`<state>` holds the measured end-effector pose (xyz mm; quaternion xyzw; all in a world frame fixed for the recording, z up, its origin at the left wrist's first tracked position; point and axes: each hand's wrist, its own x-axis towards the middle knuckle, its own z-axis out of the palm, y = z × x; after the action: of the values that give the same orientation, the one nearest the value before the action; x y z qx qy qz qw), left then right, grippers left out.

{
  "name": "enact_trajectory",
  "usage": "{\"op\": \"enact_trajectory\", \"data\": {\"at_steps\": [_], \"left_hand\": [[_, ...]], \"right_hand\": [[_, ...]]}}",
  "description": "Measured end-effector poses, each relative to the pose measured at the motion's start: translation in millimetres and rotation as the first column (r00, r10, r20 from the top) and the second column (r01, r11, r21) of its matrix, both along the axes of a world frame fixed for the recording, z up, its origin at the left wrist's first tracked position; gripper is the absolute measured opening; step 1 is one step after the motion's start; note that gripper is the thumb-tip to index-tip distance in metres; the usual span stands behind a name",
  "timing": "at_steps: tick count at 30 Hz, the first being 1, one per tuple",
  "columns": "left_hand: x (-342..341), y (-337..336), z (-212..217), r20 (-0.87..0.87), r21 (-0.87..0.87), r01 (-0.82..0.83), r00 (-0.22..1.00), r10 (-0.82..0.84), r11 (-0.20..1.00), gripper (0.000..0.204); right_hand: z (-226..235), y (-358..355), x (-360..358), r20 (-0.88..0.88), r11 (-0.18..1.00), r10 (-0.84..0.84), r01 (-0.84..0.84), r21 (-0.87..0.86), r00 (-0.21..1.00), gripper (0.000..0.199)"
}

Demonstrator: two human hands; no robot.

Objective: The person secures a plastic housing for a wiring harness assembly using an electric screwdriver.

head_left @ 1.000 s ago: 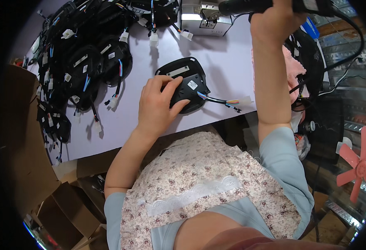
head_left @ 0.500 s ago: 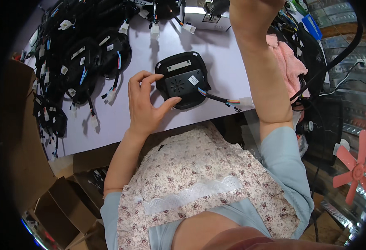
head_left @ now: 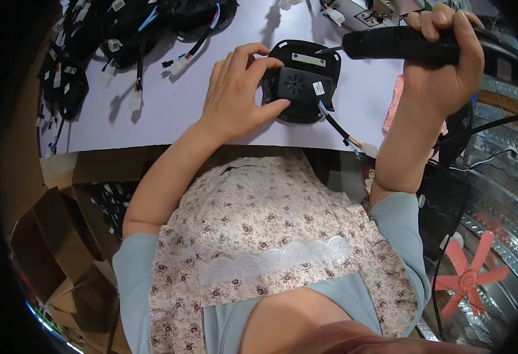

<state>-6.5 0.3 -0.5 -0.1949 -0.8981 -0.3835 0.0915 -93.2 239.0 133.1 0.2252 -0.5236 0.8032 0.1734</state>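
Observation:
A black plastic housing with slotted speaker holes lies on the table, a pale metal strip across its upper part. My left hand grips its left side, thumb at the lower edge and fingers at the upper left. From the housing's lower right runs a wire bundle with small connectors. My right hand is wrapped round a black corded electric screwdriver, held nearly level. Its thin bit points left and reaches the right end of the metal strip; whether it touches a screw there I cannot tell.
More black housings with wires and white connectors crowd the table's far left. A white box stands at the back. On the right lies a pink cloth. Cardboard boxes sit at lower left, a pink fan at lower right.
My right hand has come down from the far edge with the screwdriver, its bit now at the metal strip. My left hand stays on the housing. The whole view has shifted.

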Motion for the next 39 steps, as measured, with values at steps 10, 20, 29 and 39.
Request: {"op": "enact_trajectory", "data": {"at_steps": [10,20,29,39], "left_hand": [[1,0,-1,-0.009,0.010,-0.007,1.000,0.007,1.000,0.057],[1,2,-2,-0.004,-0.001,-0.007,1.000,0.007,1.000,0.059],[-1,3,0,0.009,-0.002,0.008,1.000,-0.008,1.000,0.059],[2,-6,-9,0.037,0.020,0.005,0.999,-0.006,1.000,0.059]], "right_hand": [[-15,-63,34,0.053,0.967,0.187,-0.193,0.166,0.981,0.021],[-19,-70,39,0.180,0.950,0.142,-0.185,0.252,0.973,0.022],[-12,-73,47,0.267,0.900,0.070,-0.176,0.399,0.961,0.025],[-27,-70,39,0.070,0.663,0.187,-0.179,0.727,0.980,0.006]]}}
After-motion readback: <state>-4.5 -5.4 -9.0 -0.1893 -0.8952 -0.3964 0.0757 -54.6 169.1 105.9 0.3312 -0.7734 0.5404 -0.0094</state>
